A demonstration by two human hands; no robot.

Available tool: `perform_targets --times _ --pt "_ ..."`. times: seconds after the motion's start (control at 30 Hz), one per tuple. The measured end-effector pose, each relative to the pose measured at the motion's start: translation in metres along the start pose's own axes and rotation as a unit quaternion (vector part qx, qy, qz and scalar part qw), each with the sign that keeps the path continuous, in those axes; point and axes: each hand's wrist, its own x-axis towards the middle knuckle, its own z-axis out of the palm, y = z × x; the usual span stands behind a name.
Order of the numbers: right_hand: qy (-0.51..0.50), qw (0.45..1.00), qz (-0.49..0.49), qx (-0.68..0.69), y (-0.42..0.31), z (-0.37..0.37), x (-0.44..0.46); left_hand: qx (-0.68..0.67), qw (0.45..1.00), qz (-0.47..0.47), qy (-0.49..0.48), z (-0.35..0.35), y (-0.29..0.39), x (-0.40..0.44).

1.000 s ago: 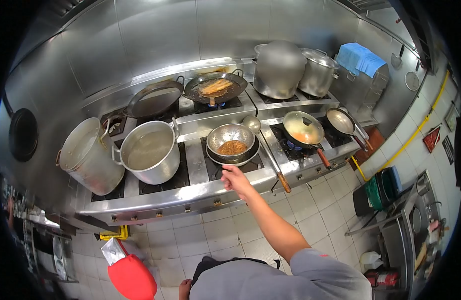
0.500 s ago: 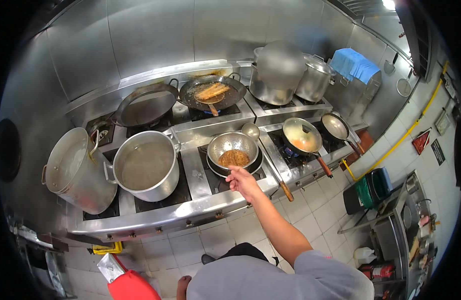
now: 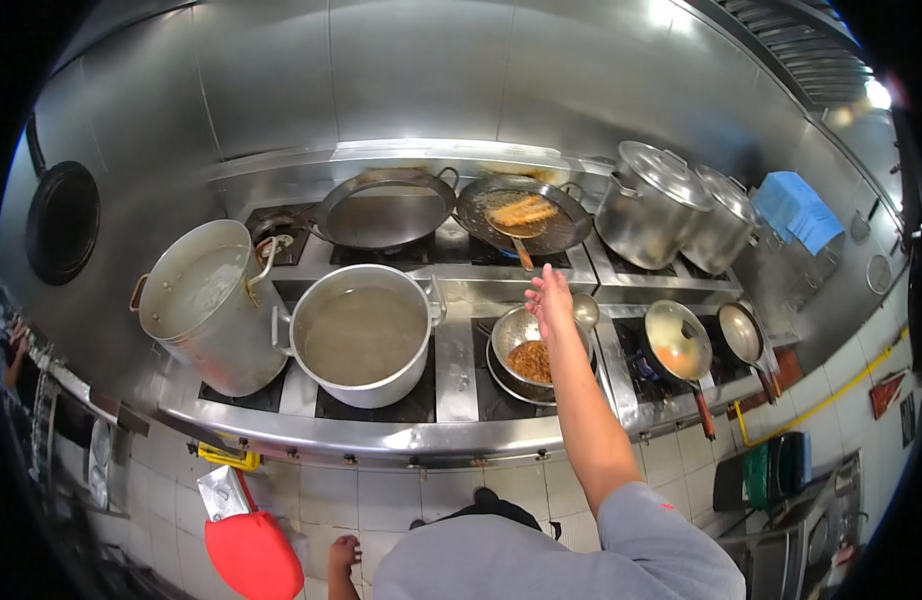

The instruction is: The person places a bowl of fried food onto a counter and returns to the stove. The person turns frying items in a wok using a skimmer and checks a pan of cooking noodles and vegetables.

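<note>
My right hand [image 3: 551, 298] is stretched out over the stove, fingers apart and holding nothing, just below the wooden handle of a strainer. That strainer [image 3: 522, 232] rests in a wide black pan [image 3: 571, 232] with long golden fried pieces [image 3: 524, 210] on it. Under my right forearm, partly hidden, sits a perforated metal bowl [image 3: 511, 328] with brown crispy bits [image 3: 530, 361]. A ladle [image 3: 585, 311] lies beside the bowl. Low at my side hangs my left hand [image 3: 345, 553], its fingers curled; whether it holds anything is hidden.
Two large pots [image 3: 362, 335] [image 3: 213, 340] stand at the left of the stove. An empty black pan [image 3: 381, 215] is behind them. Lidded pots [image 3: 646, 215] stand at the back right, two smaller pans [image 3: 678, 342] [image 3: 741, 333] at the front right. A red object [image 3: 253, 555] is near the floor.
My right hand has moved from in front of the perforated bowl forward and up, toward the strainer's handle. The view has shifted, and my left hand has come further into it.
</note>
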Motion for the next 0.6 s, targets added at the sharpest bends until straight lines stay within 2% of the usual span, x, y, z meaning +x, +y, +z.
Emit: perform_targets --times 0.03,0.07,0.1,0.13,0.27,0.3,0.4,0.5,0.6 --pt "-0.007 1.000 0.001 0.002 0.002 0.003 0.012 0.035 0.999 0.006 -0.004 0.002 -0.016 -0.005" --pt "-0.035 0.998 0.041 0.013 0.008 0.003 0.030 0.101 0.995 -0.021 -0.007 0.007 -0.019 -0.019" --pt "-0.064 0.995 0.080 0.022 0.013 0.007 0.049 0.190 0.970 0.150 -0.033 0.006 -0.048 -0.021" --pt "-0.057 0.994 0.089 0.023 0.017 0.011 0.062 0.205 0.964 0.167 -0.016 0.009 -0.067 -0.025" --pt "-0.062 0.977 0.147 0.143 0.025 0.021 0.105 0.163 0.984 0.073 0.021 0.041 -0.082 -0.048" --pt "-0.061 0.977 0.151 0.142 0.027 0.017 0.114 0.157 0.985 0.064 0.027 0.045 -0.083 -0.052" --pt "-0.107 0.936 0.187 0.278 0.013 0.011 0.136 0.146 0.987 0.056 0.041 0.057 -0.081 -0.061" --pt "-0.110 0.932 0.196 0.286 -0.018 0.004 0.136 0.139 0.988 0.055 0.051 0.064 -0.075 -0.062" --pt "-0.130 0.946 0.197 0.220 -0.042 -0.012 0.114 0.135 0.988 0.057 0.056 0.068 -0.072 -0.057"
